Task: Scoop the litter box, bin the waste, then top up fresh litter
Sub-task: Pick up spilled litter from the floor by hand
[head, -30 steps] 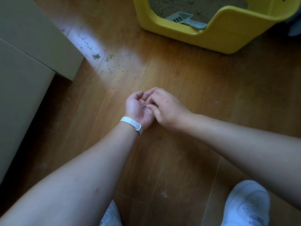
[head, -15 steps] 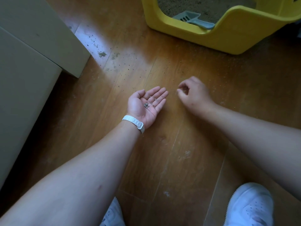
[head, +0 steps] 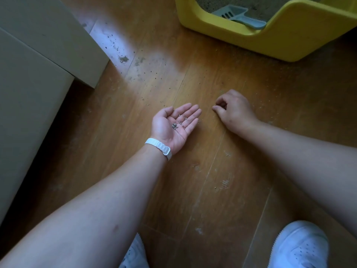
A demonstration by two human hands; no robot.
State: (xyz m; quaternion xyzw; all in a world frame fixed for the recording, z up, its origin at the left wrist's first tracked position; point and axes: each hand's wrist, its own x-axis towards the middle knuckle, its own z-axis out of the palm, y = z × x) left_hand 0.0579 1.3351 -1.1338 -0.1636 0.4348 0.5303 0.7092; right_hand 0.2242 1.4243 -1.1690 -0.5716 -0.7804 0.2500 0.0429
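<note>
Grip of right hand (head: 234,111) curled low over floor (head: 193,190); whether it pinches a grain, cannot tell. Left hand (head: 168,130) spread palm-up just beside, cradling litter grains (head: 174,126). Litter box (head: 241,43) lies ahead, nearer the right hand.

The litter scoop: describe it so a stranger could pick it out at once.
Look to the yellow litter box at the top right of the wooden floor. Inside it, on the sandy litter, lies the scoop, handle toward the low front opening. It is the only pale blue-grey, slotted thing there.
</note>
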